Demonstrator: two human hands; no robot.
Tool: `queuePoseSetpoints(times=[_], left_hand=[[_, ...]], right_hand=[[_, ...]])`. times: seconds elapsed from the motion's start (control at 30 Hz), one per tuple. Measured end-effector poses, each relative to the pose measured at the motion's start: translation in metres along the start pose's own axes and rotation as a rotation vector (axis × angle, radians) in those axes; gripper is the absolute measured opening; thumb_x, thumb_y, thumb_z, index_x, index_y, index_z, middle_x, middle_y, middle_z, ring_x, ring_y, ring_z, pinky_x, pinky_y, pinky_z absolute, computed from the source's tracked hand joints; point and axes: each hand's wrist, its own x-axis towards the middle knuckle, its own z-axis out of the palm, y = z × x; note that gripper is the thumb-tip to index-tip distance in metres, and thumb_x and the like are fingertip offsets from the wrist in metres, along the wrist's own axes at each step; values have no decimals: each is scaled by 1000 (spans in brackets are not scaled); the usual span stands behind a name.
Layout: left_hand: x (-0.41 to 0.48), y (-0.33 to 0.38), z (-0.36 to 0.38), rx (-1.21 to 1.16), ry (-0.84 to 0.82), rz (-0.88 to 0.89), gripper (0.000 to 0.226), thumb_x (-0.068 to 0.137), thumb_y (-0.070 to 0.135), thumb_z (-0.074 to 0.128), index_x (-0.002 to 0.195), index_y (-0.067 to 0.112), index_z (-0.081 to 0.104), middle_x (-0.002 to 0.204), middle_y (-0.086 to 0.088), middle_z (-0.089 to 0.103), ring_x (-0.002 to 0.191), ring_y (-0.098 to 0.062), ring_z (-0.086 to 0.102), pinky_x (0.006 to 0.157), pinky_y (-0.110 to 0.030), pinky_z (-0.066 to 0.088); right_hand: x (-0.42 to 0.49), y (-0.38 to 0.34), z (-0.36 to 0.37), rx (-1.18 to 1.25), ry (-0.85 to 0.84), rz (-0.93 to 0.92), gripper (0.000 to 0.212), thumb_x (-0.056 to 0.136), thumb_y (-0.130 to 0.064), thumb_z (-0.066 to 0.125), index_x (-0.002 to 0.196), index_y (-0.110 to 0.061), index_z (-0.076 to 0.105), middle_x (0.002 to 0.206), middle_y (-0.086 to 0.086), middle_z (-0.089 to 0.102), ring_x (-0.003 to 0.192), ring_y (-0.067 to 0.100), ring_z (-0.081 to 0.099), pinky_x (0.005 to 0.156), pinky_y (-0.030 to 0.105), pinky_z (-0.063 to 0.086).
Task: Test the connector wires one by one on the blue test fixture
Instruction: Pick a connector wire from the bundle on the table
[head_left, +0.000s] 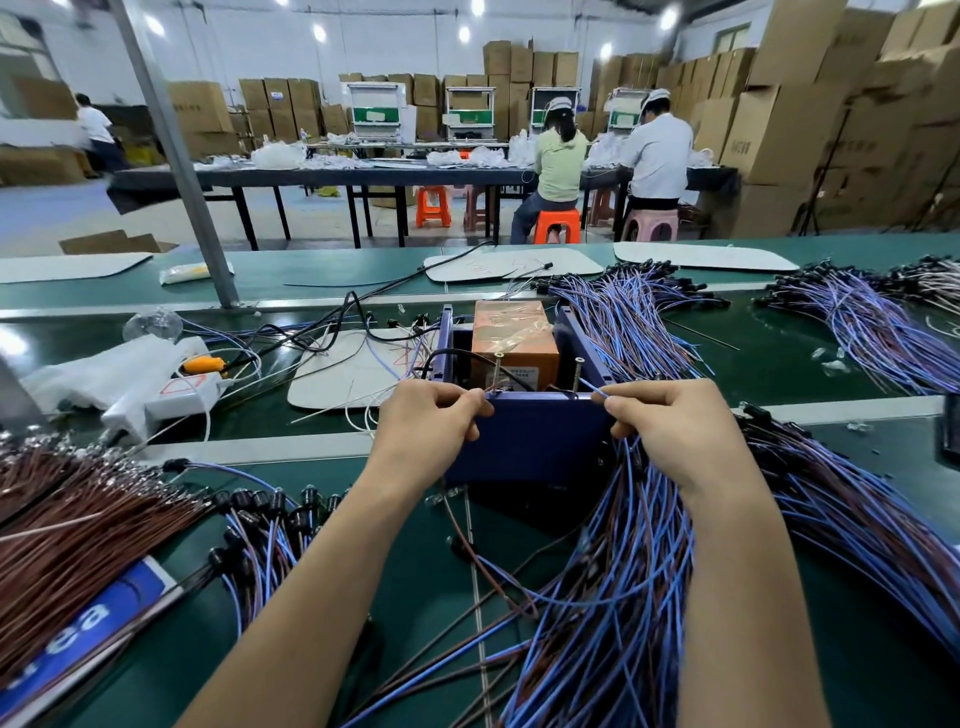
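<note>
Left hand (431, 415) and right hand (670, 421) each pinch a wire end at the blue test fixture (530, 441); both ends should seat squarely on its screws.

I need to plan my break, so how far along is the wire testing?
Likely done: the bundle at lower left, though I can't confirm. In hand: both hands, left hand and right hand, pinch wire ends at the blue test fixture. Left: the large pile under the right arm.
</note>
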Motion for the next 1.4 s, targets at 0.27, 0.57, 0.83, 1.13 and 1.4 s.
queuePoseSetpoints(times=[0.27,0.57,0.83,1.13,1.4], left_hand=[[0,1,-3,-16,35,-6,30,91,27,60,65,22,72,41,12,50,37,-1,39,55,-24,33],[0,4,-6,-33,119,33,31,89,25,60,60,24,71,41,11,49,38,-3,40,56,-25,35],[-2,7,-5,-21,134,87,27,92,27,60,67,29,71,53,4,59,43,1,48,57,-24,38],[-3,8,-7,16,99,88,25,93,26,58,74,24,73,54,8,58,44,3,51,52,-20,38],[-22,40,-16,-438,-319,14,19,75,32,65,81,19,78,54,10,49,44,-3,37,40,-13,34]], right_hand=[[0,-2,0,45,33,-5,22,91,-11,62,76,-23,73,39,-12,54,48,3,48,47,13,35],[3,0,2,48,105,-15,18,85,-10,65,72,-18,74,40,-10,50,37,1,43,39,11,30],[6,5,5,-52,137,-42,11,87,-18,66,83,-17,76,53,-8,54,56,11,47,57,25,33],[2,0,2,-48,116,-20,13,89,-16,64,85,-15,76,51,-7,54,46,3,47,49,20,33],[-29,-44,-13,78,-312,-117,14,86,-17,67,75,-17,75,55,-1,68,53,6,51,50,14,42]])
